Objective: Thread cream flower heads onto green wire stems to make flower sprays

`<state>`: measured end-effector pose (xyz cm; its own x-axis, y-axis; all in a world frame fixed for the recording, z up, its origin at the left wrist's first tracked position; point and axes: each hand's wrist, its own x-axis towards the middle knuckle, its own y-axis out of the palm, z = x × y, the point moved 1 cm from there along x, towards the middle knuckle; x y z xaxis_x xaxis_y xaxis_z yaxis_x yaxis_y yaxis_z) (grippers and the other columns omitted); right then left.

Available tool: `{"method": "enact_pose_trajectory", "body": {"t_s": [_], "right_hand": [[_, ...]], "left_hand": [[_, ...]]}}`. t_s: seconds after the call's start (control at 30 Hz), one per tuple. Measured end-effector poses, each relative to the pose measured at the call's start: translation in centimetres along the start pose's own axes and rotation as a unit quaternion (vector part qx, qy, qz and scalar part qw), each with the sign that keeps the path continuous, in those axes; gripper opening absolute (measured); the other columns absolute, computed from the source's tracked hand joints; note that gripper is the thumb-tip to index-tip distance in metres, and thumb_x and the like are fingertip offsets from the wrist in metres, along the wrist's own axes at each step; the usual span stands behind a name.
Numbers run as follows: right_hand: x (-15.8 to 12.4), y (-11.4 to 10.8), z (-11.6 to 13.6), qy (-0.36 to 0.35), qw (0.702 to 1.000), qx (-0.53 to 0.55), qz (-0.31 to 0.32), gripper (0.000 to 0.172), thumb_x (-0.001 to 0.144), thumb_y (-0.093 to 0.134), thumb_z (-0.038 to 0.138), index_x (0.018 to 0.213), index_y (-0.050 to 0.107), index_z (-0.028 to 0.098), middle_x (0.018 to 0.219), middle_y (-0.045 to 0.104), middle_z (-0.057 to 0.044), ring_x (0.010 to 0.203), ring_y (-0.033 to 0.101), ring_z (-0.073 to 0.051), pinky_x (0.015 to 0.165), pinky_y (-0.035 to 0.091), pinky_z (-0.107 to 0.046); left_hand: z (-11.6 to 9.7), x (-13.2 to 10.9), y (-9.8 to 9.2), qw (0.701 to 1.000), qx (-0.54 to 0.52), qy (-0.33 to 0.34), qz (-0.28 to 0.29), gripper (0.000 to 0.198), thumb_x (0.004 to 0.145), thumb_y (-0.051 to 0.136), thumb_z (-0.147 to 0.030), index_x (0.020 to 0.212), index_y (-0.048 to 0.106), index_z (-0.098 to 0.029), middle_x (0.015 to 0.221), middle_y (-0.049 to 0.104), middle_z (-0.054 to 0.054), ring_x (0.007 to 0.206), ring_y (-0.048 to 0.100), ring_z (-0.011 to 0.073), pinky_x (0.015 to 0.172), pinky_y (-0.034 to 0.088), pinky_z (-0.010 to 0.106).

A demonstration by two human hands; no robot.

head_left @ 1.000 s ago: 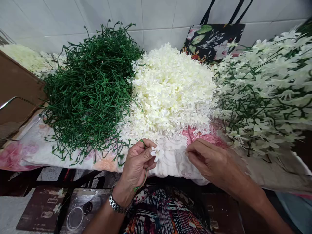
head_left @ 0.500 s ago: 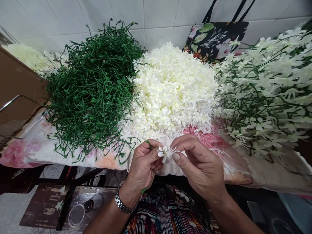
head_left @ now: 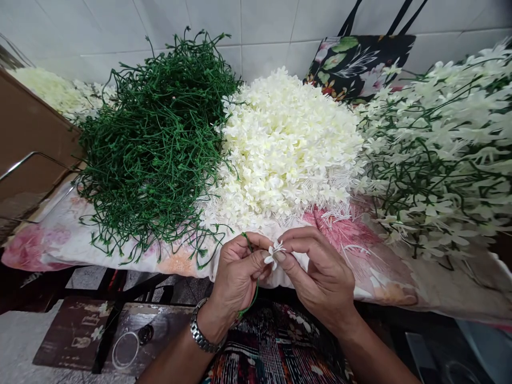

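My left hand [head_left: 236, 274] is closed around a green artificial stem [head_left: 255, 294], which loops out below the fingers toward the wrist. Between the fingertips of both hands sits a small white artificial flower [head_left: 272, 255]. My right hand [head_left: 326, 280] pinches the flower from the right with thumb and forefinger, almost touching the left fingertips. How the stem's tip meets the flower is hidden by the fingers. Just beyond the hands rises a heap of loose white blossoms [head_left: 288, 144], with a pile of green stems [head_left: 160, 133] to its left.
Finished-looking white flower sprays [head_left: 444, 154] crowd the right side. A flowered cloth [head_left: 132, 250] covers the work surface. At the left edge stand a cardboard box [head_left: 36, 122] and a bent metal wire [head_left: 32, 156]. A black floral bag [head_left: 356, 66] leans against the tiled wall [head_left: 264, 26].
My right hand has moved left, closer to my left hand. The white flower has turned, and the fine white strands between the hands no longer stretch toward the right fingers.
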<state>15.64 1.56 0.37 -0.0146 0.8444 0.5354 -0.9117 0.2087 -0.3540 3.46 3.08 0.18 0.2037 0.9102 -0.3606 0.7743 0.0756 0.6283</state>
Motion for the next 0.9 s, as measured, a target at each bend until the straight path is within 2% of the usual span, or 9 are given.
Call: {"method": "enact_pose_trajectory", "body": {"t_s": [0.27, 0.4, 0.53, 0.6, 0.8, 0.9], "right_hand": [[-0.3, -0.1, -0.4, -0.014, 0.998, -0.009, 0.057, 0.013, 0.079, 0.056, 0.006, 0.084, 0.059, 0.018, 0.082, 0.058, -0.002, 0.076, 0.058, -0.011, 0.067, 0.049, -0.024], [0.1, -1.0, -0.4, -0.014, 0.995, -0.025, 0.097, 0.014, 0.081, 0.055, 0.014, 0.095, 0.058, 0.017, 0.087, 0.059, -0.005, 0.081, 0.058, -0.014, 0.070, 0.050, -0.026], [0.6, -1.9, 0.2, -0.024, 0.993, -0.050, 0.105, 0.025, 0.081, 0.056, 0.023, 0.105, 0.053, 0.018, 0.092, 0.059, -0.006, 0.083, 0.058, -0.017, 0.070, 0.051, -0.030], [0.7, -1.8, 0.5, -0.044, 0.989, -0.073, 0.119, 0.030, 0.079, 0.058, 0.021, 0.108, 0.052, 0.018, 0.096, 0.058, -0.008, 0.086, 0.058, -0.018, 0.072, 0.051, -0.032], [0.6, -1.4, 0.3, -0.038, 0.988, -0.082, 0.124, 0.009, 0.081, 0.052, 0.012, 0.088, 0.056, 0.018, 0.078, 0.058, -0.004, 0.072, 0.057, -0.014, 0.063, 0.049, -0.027], [0.6, -1.3, 0.2, -0.034, 0.988, -0.063, 0.134, 0.009, 0.082, 0.050, 0.011, 0.084, 0.056, 0.018, 0.075, 0.058, -0.003, 0.069, 0.056, -0.013, 0.060, 0.046, -0.026]], "left_hand": [[0.0, -0.1, -0.5, 0.997, 0.072, 0.038, -0.011, 0.009, 0.057, 0.071, -0.011, 0.061, 0.064, -0.013, 0.052, 0.055, -0.004, 0.044, 0.044, 0.0035, 0.043, 0.034, 0.014], [-0.2, -0.2, -0.7, 0.987, 0.128, 0.096, -0.021, 0.014, 0.058, 0.066, -0.007, 0.069, 0.064, -0.015, 0.061, 0.058, -0.003, 0.054, 0.050, 0.0059, 0.051, 0.039, 0.014], [-0.6, -0.6, -0.8, 0.962, 0.227, 0.149, -0.027, 0.020, 0.063, 0.062, -0.006, 0.079, 0.064, -0.017, 0.065, 0.058, -0.003, 0.055, 0.048, 0.0061, 0.051, 0.039, 0.015], [-0.7, -0.9, -0.8, 0.945, 0.281, 0.166, -0.027, 0.021, 0.066, 0.061, -0.007, 0.083, 0.062, -0.018, 0.066, 0.058, -0.003, 0.053, 0.047, 0.0062, 0.049, 0.038, 0.015], [-0.6, -1.3, -1.1, 0.892, 0.377, 0.248, -0.013, 0.021, 0.072, 0.057, -0.007, 0.090, 0.060, -0.019, 0.072, 0.059, -0.002, 0.061, 0.054, 0.0087, 0.056, 0.042, 0.017], [-0.6, -1.4, -1.2, 0.868, 0.408, 0.283, 0.008, 0.023, 0.074, 0.055, -0.005, 0.091, 0.060, -0.020, 0.072, 0.059, -0.002, 0.063, 0.054, 0.0088, 0.059, 0.043, 0.017]]}}
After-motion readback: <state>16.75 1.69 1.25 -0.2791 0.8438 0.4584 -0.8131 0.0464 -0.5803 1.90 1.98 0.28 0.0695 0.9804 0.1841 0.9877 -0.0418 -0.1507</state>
